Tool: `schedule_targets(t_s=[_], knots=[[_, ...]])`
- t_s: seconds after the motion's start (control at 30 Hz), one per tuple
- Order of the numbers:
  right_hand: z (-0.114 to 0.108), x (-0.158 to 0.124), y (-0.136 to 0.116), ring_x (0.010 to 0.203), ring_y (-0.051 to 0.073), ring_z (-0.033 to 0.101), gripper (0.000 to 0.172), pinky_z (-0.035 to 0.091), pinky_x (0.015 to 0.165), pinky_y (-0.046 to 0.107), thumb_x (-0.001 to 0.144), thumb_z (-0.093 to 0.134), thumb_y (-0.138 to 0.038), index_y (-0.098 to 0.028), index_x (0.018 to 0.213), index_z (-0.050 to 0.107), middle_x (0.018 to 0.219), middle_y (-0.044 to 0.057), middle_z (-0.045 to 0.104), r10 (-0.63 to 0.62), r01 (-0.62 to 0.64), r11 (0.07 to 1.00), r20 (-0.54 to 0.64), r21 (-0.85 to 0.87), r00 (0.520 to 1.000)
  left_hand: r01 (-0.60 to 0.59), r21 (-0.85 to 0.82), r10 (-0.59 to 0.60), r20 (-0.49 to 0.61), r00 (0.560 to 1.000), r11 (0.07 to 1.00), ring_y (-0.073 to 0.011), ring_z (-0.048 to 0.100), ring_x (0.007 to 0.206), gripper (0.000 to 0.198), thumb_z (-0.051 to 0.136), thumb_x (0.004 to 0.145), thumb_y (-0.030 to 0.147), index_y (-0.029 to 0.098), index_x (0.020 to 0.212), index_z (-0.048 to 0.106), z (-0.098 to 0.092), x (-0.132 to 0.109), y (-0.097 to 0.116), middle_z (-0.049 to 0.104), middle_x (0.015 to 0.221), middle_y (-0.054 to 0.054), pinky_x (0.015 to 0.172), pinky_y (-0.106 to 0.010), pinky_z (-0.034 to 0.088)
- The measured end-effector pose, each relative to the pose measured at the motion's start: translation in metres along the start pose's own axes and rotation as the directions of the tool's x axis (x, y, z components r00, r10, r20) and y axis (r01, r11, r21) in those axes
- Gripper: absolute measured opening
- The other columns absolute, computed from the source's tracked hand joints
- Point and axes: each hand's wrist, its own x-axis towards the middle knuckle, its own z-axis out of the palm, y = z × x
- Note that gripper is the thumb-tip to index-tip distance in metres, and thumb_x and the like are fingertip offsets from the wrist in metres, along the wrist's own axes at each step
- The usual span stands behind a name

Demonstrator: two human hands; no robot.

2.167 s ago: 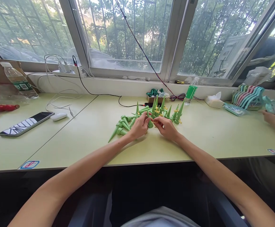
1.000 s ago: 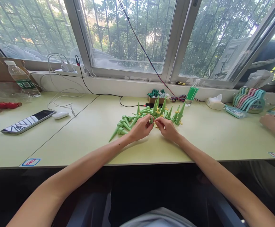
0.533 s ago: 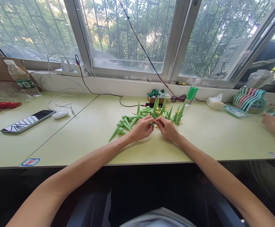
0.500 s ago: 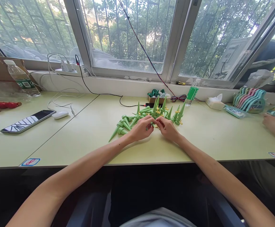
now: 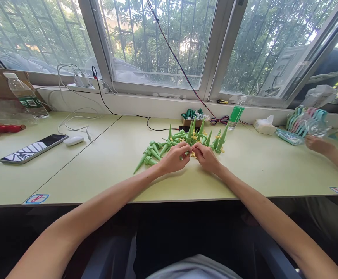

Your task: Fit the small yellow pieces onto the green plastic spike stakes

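Observation:
My left hand (image 5: 173, 159) and my right hand (image 5: 205, 156) meet at the middle of the pale green table (image 5: 259, 166), fingertips together. The left hand's fingers are closed round a green cone spike (image 5: 182, 155). The right hand pinches a small yellow part (image 5: 192, 154) against it. Behind and to the left of my hands lies a heap of green cone spikes (image 5: 154, 152), some lying flat. Others stand upright with yellow pieces (image 5: 219, 141) at the right of the heap.
A phone (image 5: 33, 148), a white mouse (image 5: 73, 140) and cables lie at the left, with a water bottle (image 5: 26, 96) behind. A green bottle (image 5: 235, 112), tissues (image 5: 263, 124) and coloured hangers (image 5: 302, 116) stand at the right. Another person's hand (image 5: 318, 145) works at the far right.
My hands stay together on the cone, having tipped it down from upright. The other person's hand at the right has lifted a clear bag toward the hangers.

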Motion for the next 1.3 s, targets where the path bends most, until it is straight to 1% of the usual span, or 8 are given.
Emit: schedule_targets(t_s=[0.17, 0.33, 0.43, 0.63, 0.73, 0.97, 1.17, 1.3], knots=[[-0.0001, 0.0002, -0.0009, 0.053, 0.012, 0.043, 0.029, 0.036, 0.055, 0.025, 0.104, 0.040, -0.041, -0.022, 0.085, 0.051, 0.064, -0.002, 0.053, -0.012, 0.012, 1.000, -0.011, 0.000, 1.000, 0.009, -0.002, -0.009, -0.016, 1.000, 1.000, -0.0120, 0.056, 0.075, 0.015, 0.049, 0.089, 0.012, 0.019, 0.096, 0.060, 0.0004, 0.0011, 0.0021, 0.060, 0.092, -0.004, 0.067, -0.025, 0.048], [0.0000, -0.0003, -0.0004, 0.052, 0.012, 0.042, 0.029, 0.036, 0.055, 0.025, 0.104, 0.040, -0.042, -0.022, 0.085, 0.051, 0.063, -0.002, 0.052, -0.018, 0.018, 1.000, -0.040, -0.016, 0.999, 0.098, -0.082, -0.100, -0.021, 0.995, 0.992, -0.0087, 0.058, 0.066, 0.009, 0.049, 0.094, 0.019, 0.019, 0.095, 0.058, 0.0010, 0.0019, 0.0029, 0.059, 0.093, -0.003, 0.063, -0.024, 0.051], [-0.0001, -0.0004, -0.0013, 0.052, 0.012, 0.043, 0.029, 0.037, 0.055, 0.025, 0.104, 0.040, -0.042, -0.022, 0.086, 0.052, 0.062, -0.003, 0.052, -0.016, 0.016, 1.000, -0.058, -0.011, 0.998, 0.132, -0.096, -0.135, -0.022, 0.991, 0.987, -0.0090, 0.060, 0.066, 0.009, 0.051, 0.095, 0.024, 0.018, 0.095, 0.058, 0.0017, 0.0019, 0.0025, 0.061, 0.092, -0.004, 0.062, -0.023, 0.052], [-0.0011, -0.0001, -0.0031, 0.052, 0.012, 0.045, 0.027, 0.038, 0.056, 0.026, 0.104, 0.041, -0.041, -0.022, 0.087, 0.052, 0.063, -0.002, 0.053, -0.009, 0.008, 1.000, -0.073, -0.010, 0.997, 0.202, -0.119, -0.204, -0.002, 0.979, 0.972, -0.0095, 0.061, 0.062, 0.010, 0.052, 0.095, 0.026, 0.019, 0.097, 0.059, 0.0032, 0.0001, 0.0004, 0.064, 0.079, 0.000, 0.062, -0.023, 0.052], [-0.0014, -0.0002, -0.0026, 0.053, 0.013, 0.045, 0.029, 0.038, 0.056, 0.026, 0.104, 0.041, -0.042, -0.022, 0.087, 0.052, 0.064, -0.001, 0.054, -0.006, 0.005, 1.000, -0.084, -0.013, 0.996, 0.216, -0.138, -0.218, 0.000, 0.976, 0.967, -0.0094, 0.060, 0.060, 0.011, 0.052, 0.095, 0.027, 0.019, 0.097, 0.059, 0.0033, -0.0003, 0.0006, 0.064, 0.077, 0.000, 0.061, -0.022, 0.052], [-0.0008, -0.0001, 0.0000, 0.054, 0.012, 0.043, 0.029, 0.037, 0.055, 0.026, 0.103, 0.042, -0.042, -0.022, 0.086, 0.053, 0.065, -0.001, 0.053, -0.007, 0.006, 1.000, -0.094, -0.015, 0.996, 0.275, -0.219, -0.276, 0.023, 0.961, 0.936, -0.0100, 0.059, 0.052, 0.016, 0.052, 0.097, 0.034, 0.019, 0.098, 0.058, 0.0037, 0.0007, 0.0038, 0.063, 0.064, 0.003, 0.057, -0.023, 0.051], [-0.0003, -0.0004, 0.0012, 0.053, 0.012, 0.044, 0.026, 0.037, 0.054, 0.025, 0.103, 0.043, -0.040, -0.022, 0.087, 0.054, 0.065, -0.001, 0.054, -0.004, 0.003, 1.000, -0.080, -0.012, 0.997, 0.307, -0.266, -0.316, 0.011, 0.949, 0.914, -0.0102, 0.061, 0.052, 0.017, 0.053, 0.097, 0.036, 0.019, 0.095, 0.057, 0.0044, 0.0009, 0.0043, 0.062, 0.063, 0.003, 0.056, -0.023, 0.051], [-0.0006, -0.0007, 0.0005, 0.053, 0.012, 0.044, 0.025, 0.037, 0.055, 0.025, 0.103, 0.044, -0.039, -0.022, 0.088, 0.054, 0.065, -0.002, 0.054, -0.004, 0.003, 1.000, -0.076, -0.012, 0.997, 0.309, -0.274, -0.315, 0.022, 0.949, 0.911, -0.0100, 0.062, 0.054, 0.017, 0.052, 0.097, 0.036, 0.019, 0.096, 0.057, 0.0038, 0.0009, 0.0044, 0.064, 0.067, 0.002, 0.057, -0.023, 0.052]])
